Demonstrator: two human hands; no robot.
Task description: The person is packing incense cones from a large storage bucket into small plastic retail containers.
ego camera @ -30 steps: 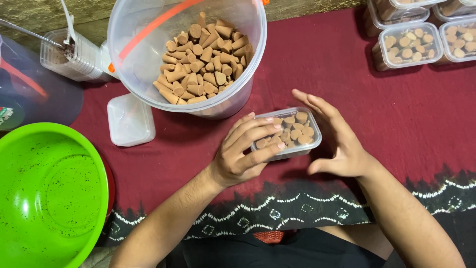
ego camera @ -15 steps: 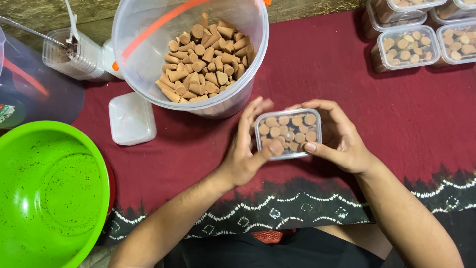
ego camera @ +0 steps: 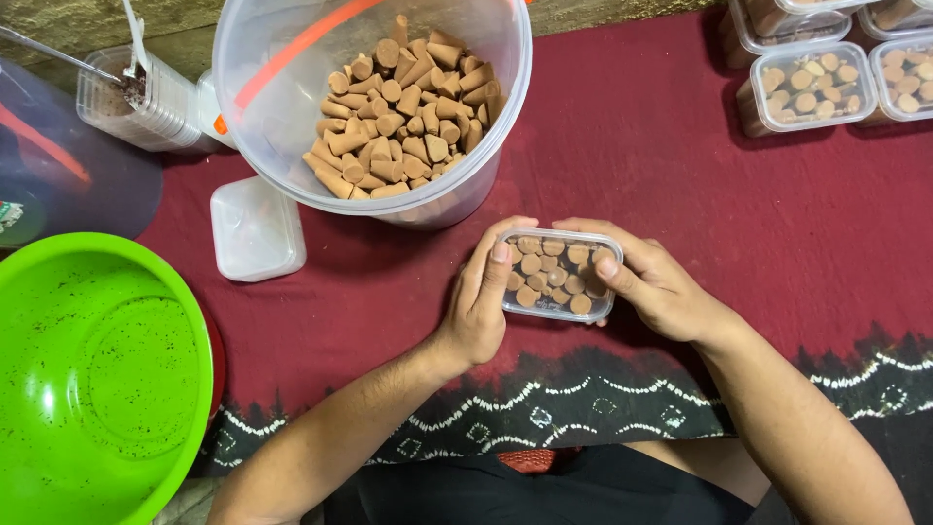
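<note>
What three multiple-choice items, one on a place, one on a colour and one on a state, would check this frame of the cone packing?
1. Where is the small clear box of brown cones?
A. inside the bucket
B. between both hands above the red cloth
C. in the bowl

2. What colour is the big bowl at lower left?
A. green
B. blue
C. white

3. What state is the large clear bucket in?
A. empty
B. lidded
C. open, partly filled with cones

Answers:
1 B, the left hand and right hand grip its two ends over the red cloth.
2 A, its inside is bright green.
3 C, loose cones show through the open top.
</note>
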